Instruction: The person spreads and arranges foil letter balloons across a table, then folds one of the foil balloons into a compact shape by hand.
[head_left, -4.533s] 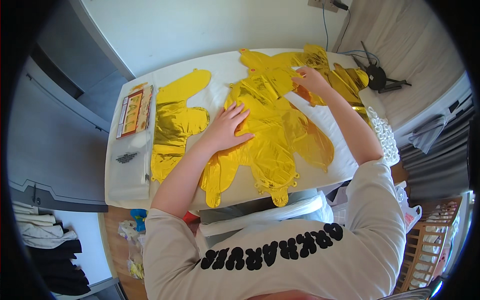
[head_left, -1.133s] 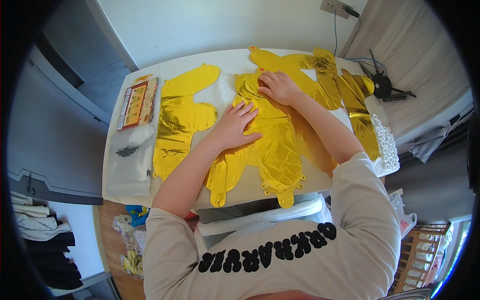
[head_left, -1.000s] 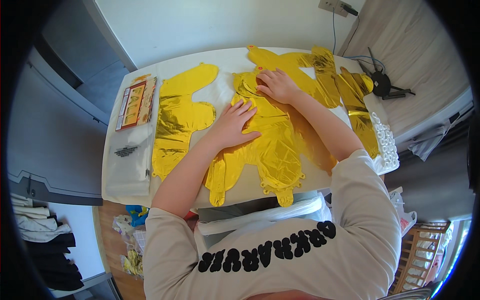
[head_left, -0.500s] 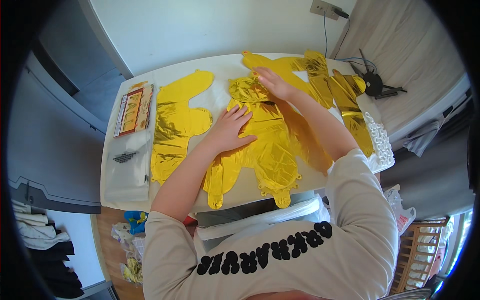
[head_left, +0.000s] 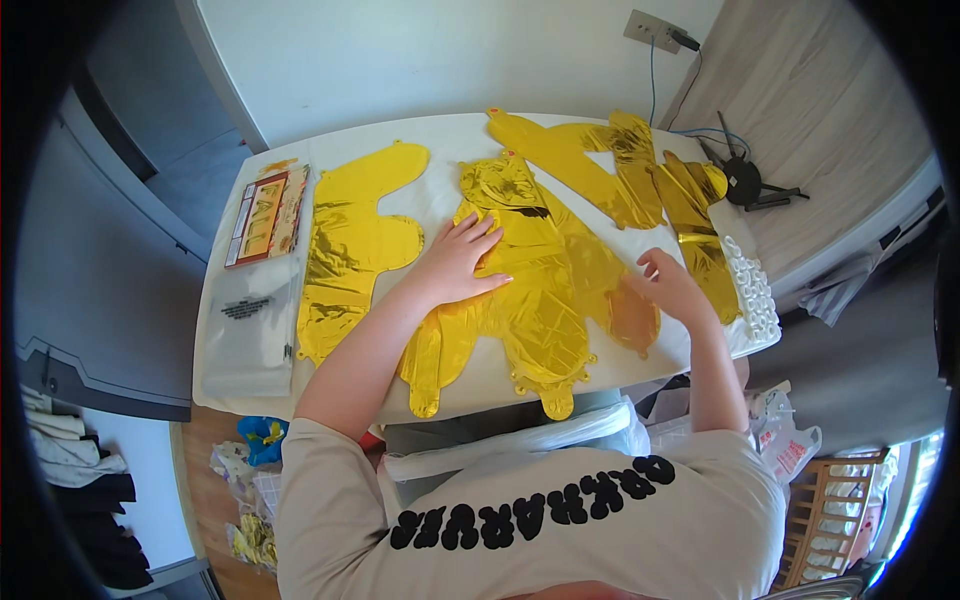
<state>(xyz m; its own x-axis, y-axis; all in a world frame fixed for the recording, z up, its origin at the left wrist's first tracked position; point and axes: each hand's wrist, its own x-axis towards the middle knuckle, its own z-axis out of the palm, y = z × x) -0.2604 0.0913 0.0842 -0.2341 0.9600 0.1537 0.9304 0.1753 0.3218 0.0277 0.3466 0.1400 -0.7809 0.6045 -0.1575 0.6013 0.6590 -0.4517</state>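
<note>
A flat, gold foil balloon (head_left: 540, 265) lies creased across the middle of the table, with several lobes hanging toward the near edge. My left hand (head_left: 462, 258) rests on it palm down, fingers spread. Over the balloon's right lobe (head_left: 634, 318) hovers my right hand (head_left: 672, 288), its fingers loosely curled and apart, with nothing visible in them. Another flat gold foil balloon (head_left: 345, 250) lies left of my left forearm. Further gold foil balloons (head_left: 575, 165) lie at the back right, with one more (head_left: 700, 240) along the right side.
At the table's left lie a printed picture packet (head_left: 265, 220) and a clear plastic bag (head_left: 245, 345). A cluster of white rings (head_left: 752, 290) sits on the right edge. Behind it stands a black router (head_left: 742, 180) with cables. Plastic bags (head_left: 783, 430) hang below right.
My right hand has moved from the balloon's far end toward me and to the right, above its right lobe. My left hand stays flat in place.
</note>
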